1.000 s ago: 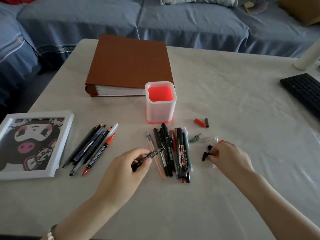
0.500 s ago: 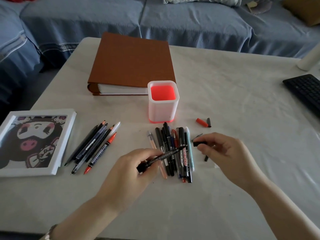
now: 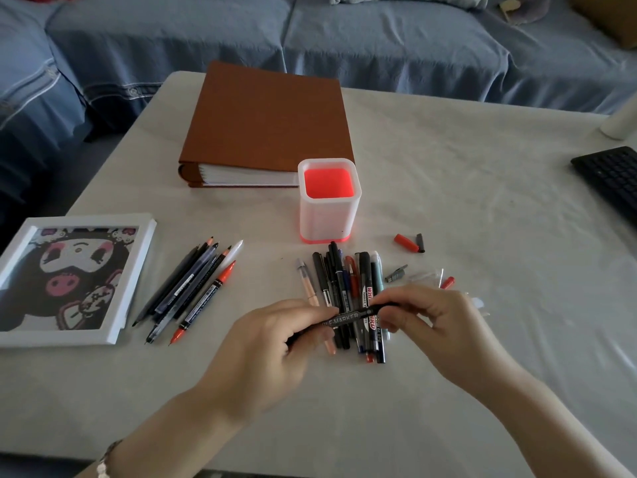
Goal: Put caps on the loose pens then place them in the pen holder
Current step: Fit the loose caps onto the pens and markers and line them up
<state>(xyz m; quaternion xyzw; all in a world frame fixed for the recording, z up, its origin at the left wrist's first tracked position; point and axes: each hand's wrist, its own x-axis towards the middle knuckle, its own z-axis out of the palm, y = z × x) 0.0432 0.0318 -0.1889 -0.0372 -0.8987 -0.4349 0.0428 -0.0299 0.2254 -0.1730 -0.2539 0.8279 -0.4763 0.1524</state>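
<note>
My left hand (image 3: 275, 343) grips a black marker (image 3: 348, 318) by its near end, holding it level above the table. My right hand (image 3: 437, 322) pinches the marker's far end, where a black cap sits between its fingertips. Under both hands lies a pile of several capped pens (image 3: 348, 288). Several uncapped pens (image 3: 193, 291) lie in a row to the left. The white pen holder (image 3: 329, 215) with a red inside stands empty behind the pile. Loose caps lie to the right: a red cap (image 3: 406, 242), a grey cap (image 3: 396, 273) and a small red cap (image 3: 448, 282).
A brown binder (image 3: 265, 122) lies behind the holder. A white picture frame (image 3: 134, 281) sits at the left table edge. A black keyboard (image 3: 610, 177) lies at the right edge, with a white cylinder (image 3: 620, 122) behind it. A blue sofa (image 3: 344, 36) runs along the back.
My right hand picked a black cap from the table and brought it left to the marker's tip. My left hand lifted the marker toward it.
</note>
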